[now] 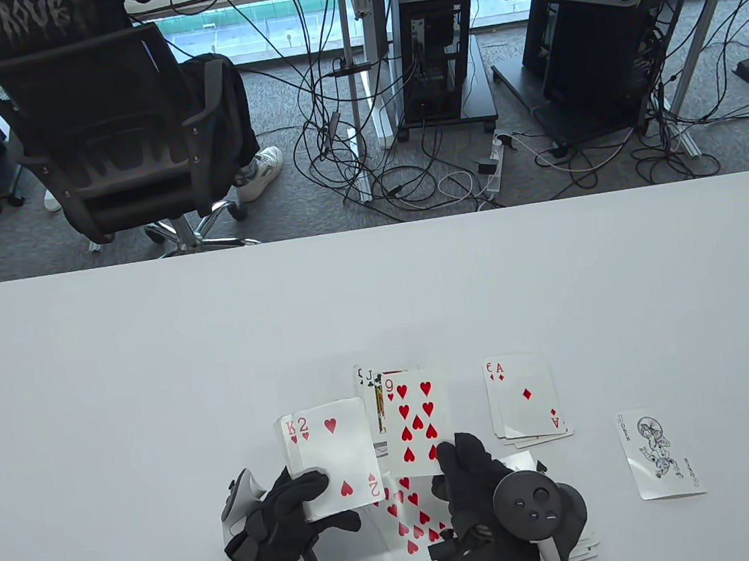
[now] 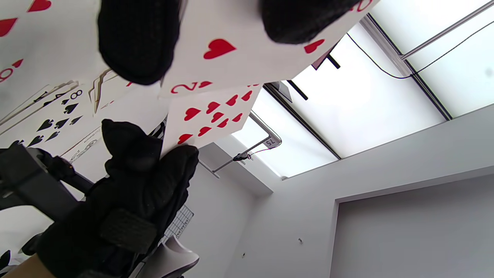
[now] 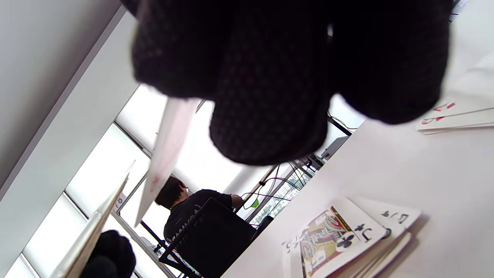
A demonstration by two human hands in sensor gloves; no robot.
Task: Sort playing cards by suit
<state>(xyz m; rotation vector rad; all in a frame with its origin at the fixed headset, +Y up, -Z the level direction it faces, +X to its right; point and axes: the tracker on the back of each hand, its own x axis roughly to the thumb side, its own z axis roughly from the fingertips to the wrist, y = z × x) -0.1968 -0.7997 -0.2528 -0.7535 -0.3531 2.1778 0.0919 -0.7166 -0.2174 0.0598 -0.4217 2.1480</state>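
Right hand [image 1: 482, 484] fingers pinching nine of hearts [image 1: 416, 421], left hand [image 1: 286, 513] gripping stack topped by two of hearts [image 1: 337, 457]

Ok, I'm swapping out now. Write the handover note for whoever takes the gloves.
Left hand holds a fan of cards, 2 of hearts on top.
Right hand pinches the 9 of hearts, lifted off the table.
Done so far: clubs pile with a jack showing, diamonds pile with the ace on top, hearts pile near the right hand, joker set aside.
Left: lay the 9 on the hearts, then sort the fan.
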